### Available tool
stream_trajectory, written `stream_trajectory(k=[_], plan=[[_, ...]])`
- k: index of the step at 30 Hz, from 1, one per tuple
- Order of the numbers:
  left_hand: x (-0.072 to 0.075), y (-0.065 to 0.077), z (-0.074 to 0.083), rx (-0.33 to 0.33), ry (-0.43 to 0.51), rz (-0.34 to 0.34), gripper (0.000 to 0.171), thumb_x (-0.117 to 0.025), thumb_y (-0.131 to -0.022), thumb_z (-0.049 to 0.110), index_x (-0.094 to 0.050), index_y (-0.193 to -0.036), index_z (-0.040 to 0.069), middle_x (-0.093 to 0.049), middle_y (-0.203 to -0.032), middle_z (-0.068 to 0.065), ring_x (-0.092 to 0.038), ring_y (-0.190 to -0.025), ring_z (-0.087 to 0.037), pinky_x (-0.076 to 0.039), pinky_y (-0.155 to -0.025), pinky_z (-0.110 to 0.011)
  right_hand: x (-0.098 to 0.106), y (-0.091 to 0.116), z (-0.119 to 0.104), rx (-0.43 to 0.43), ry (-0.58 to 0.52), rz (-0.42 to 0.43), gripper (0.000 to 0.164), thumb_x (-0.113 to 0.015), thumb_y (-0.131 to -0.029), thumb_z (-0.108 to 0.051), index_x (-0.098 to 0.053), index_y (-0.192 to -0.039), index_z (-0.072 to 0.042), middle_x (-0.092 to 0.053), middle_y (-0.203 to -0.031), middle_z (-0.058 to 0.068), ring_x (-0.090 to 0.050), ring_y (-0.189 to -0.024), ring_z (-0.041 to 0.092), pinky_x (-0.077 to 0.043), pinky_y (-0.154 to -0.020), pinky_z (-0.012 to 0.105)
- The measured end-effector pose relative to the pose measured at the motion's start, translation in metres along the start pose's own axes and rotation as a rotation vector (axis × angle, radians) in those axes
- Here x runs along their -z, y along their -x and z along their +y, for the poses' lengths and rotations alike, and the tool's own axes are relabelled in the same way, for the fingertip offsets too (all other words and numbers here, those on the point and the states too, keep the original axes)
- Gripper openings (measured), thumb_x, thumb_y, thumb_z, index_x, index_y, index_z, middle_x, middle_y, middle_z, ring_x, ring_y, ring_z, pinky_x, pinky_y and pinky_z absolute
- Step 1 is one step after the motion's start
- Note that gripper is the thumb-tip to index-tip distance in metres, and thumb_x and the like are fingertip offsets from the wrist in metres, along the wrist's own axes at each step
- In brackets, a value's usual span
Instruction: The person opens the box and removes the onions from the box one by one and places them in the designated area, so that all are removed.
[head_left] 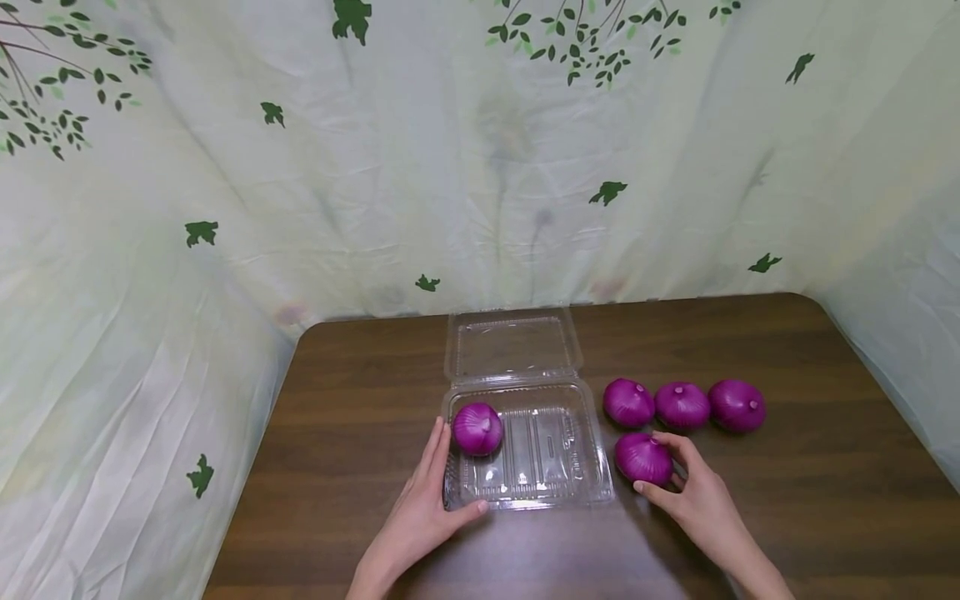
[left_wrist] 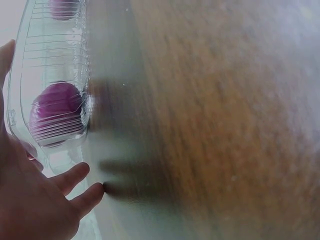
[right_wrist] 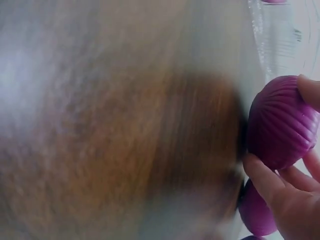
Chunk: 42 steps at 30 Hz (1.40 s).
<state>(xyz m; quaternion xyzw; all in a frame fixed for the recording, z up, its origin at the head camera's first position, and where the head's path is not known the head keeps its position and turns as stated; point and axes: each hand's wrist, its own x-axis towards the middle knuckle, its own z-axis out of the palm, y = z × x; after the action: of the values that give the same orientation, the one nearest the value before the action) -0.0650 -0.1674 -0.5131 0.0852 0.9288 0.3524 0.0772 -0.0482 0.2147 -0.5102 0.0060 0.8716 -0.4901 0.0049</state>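
A clear plastic clamshell container [head_left: 525, 454] lies with its lid folded back, one red onion [head_left: 477, 429] in its left part. My left hand [head_left: 423, 508] rests against the container's left side and near corner, fingers extended and thumb spread along the front edge. In the left wrist view that onion [left_wrist: 57, 112] shows through the plastic wall. Right of the container, my right hand [head_left: 697, 492] grips another red onion [head_left: 643, 458] between thumb and fingers. The right wrist view has this ribbed purple onion [right_wrist: 280, 122] between the fingers, near the tabletop; whether it touches the table I cannot tell.
Three more red onions [head_left: 682, 406] sit in a row behind my right hand, right of the container. The open lid [head_left: 513, 346] reaches toward the back edge of the brown wooden table [head_left: 360, 392]. A white leaf-patterned cloth [head_left: 480, 167] hangs behind and at the sides.
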Motion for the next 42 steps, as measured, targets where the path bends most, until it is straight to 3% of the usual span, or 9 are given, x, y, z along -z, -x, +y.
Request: stream_trajectory(k=[11,21,26,32,35,38,39,42], plan=[[0.0,0.0,0.0,0.008,-0.001,-0.003,0.119,-0.076,-0.073,0.064,0.0,-0.158,0.034,0.005,-0.164,0.013,-0.02,-0.145,-0.029,-0.025,-0.105,-0.069,0.001,-0.002,-0.001,0.025,0.086,-0.008,0.071,-0.084,-0.08,-0.022,-0.045,-0.139,-0.012,-0.05,-0.14,0.017,-0.048,-0.127,0.037,-0.047,-0.095,0.046],[0.001,0.0,0.0,0.0,-0.005,-0.001,0.118,-0.076,-0.074,0.065,0.0,-0.159,0.032,0.005,-0.164,0.012,-0.02,-0.145,-0.029,-0.024,-0.105,-0.069,0.005,-0.003,-0.001,-0.01,0.075,-0.063,0.078,-0.083,-0.08,-0.017,-0.04,-0.145,-0.012,-0.047,-0.141,0.023,-0.047,-0.128,0.04,-0.046,-0.096,0.047],[0.001,0.0,0.001,-0.002,-0.003,-0.002,0.118,-0.076,-0.074,0.064,0.0,-0.159,0.032,0.005,-0.164,0.012,-0.019,-0.145,-0.028,-0.024,-0.105,-0.069,0.008,-0.001,-0.004,0.048,0.1,-0.016,0.078,-0.085,-0.078,-0.017,-0.042,-0.144,-0.009,-0.05,-0.14,0.019,-0.05,-0.125,0.037,-0.046,-0.095,0.047],[0.002,0.0,0.001,-0.001,-0.005,-0.001,0.119,-0.077,-0.074,0.064,0.0,-0.159,0.033,0.005,-0.164,0.012,-0.019,-0.145,-0.028,-0.023,-0.105,-0.069,0.007,0.002,-0.017,0.13,0.158,0.068,0.075,-0.084,-0.079,-0.02,-0.046,-0.143,-0.014,-0.049,-0.142,0.011,-0.048,-0.127,0.037,-0.041,-0.096,0.057],[0.002,0.0,0.001,-0.001,-0.004,-0.002,0.119,-0.077,-0.074,0.063,0.0,-0.159,0.033,0.005,-0.164,0.012,-0.019,-0.146,-0.028,-0.024,-0.105,-0.068,0.002,0.002,-0.024,0.219,0.163,0.115,0.071,-0.084,-0.078,-0.013,-0.05,-0.141,-0.013,-0.051,-0.141,0.005,-0.046,-0.129,0.026,-0.038,-0.105,0.036],[0.002,0.001,0.002,-0.002,-0.001,-0.003,0.118,-0.077,-0.074,0.062,0.0,-0.159,0.033,0.005,-0.164,0.012,-0.019,-0.146,-0.027,-0.024,-0.106,-0.068,-0.004,0.001,-0.031,0.294,0.151,0.142,0.067,-0.082,-0.079,-0.008,-0.053,-0.139,-0.016,-0.052,-0.141,0.0,-0.043,-0.132,0.012,-0.028,-0.105,0.013],[0.002,0.001,0.002,-0.003,-0.001,-0.004,0.118,-0.077,-0.074,0.062,0.0,-0.159,0.033,0.005,-0.164,0.012,-0.019,-0.146,-0.027,-0.024,-0.106,-0.067,-0.006,0.001,-0.033,0.314,0.133,0.144,0.065,-0.082,-0.08,-0.007,-0.054,-0.138,-0.018,-0.052,-0.141,0.0,-0.042,-0.132,0.009,-0.025,-0.103,0.008],[0.002,0.001,0.003,-0.005,-0.001,-0.002,0.118,-0.077,-0.074,0.062,-0.001,-0.159,0.032,0.005,-0.165,0.012,-0.019,-0.146,-0.027,-0.024,-0.106,-0.067,-0.012,-0.001,-0.041,0.347,0.084,0.137,0.062,-0.078,-0.083,-0.005,-0.055,-0.137,-0.022,-0.052,-0.142,-0.001,-0.042,-0.133,0.006,-0.027,-0.105,0.01]])
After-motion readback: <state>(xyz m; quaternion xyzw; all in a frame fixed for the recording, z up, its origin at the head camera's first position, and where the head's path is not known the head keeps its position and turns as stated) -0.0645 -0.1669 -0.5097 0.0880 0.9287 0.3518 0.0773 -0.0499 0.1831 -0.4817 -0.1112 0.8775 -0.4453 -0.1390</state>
